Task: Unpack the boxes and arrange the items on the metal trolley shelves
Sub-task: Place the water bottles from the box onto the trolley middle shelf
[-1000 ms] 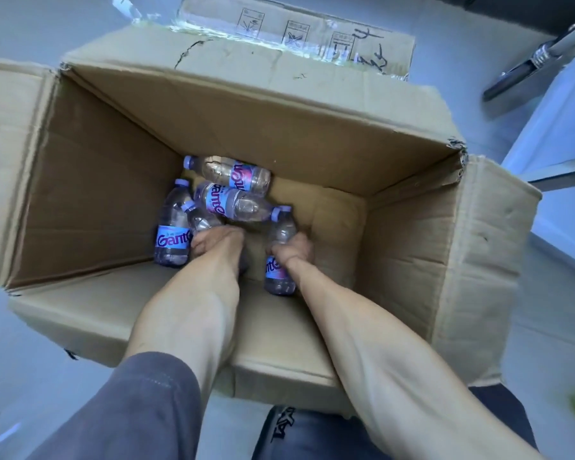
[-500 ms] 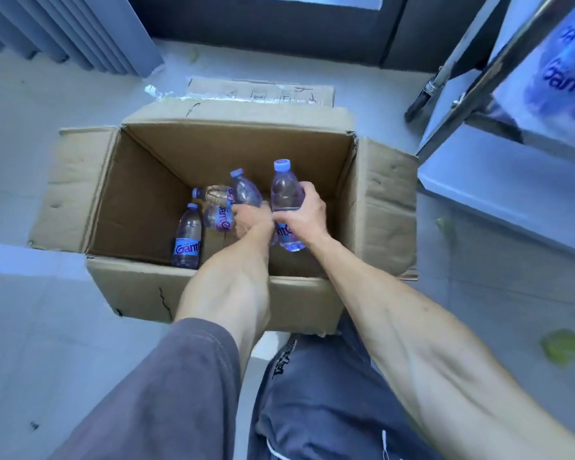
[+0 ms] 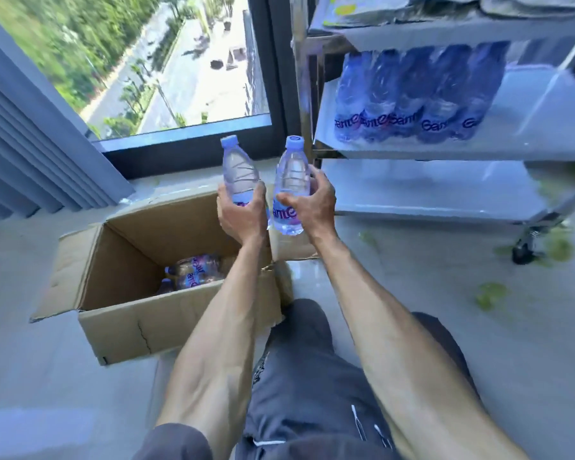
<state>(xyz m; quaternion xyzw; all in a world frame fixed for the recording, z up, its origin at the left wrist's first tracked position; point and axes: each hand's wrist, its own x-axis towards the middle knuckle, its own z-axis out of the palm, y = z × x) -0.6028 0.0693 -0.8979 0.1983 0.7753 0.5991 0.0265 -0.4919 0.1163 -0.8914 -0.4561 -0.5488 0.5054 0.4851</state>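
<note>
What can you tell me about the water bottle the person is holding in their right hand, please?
The right-hand bottle is small, clear plastic, with a pale blue cap on top and a label in purple lettering low on its body. It stands nearly upright, held in the air above the floor, between the cardboard box and the metal trolley. The right hand wraps its lower half.

Both bottles [image 3: 240,174] apparently out of box [image 3: 120,313]

Shelved bottles [image 3: 412,97] blurred — trolley [image 3: 445,151] cut off (right).
</note>
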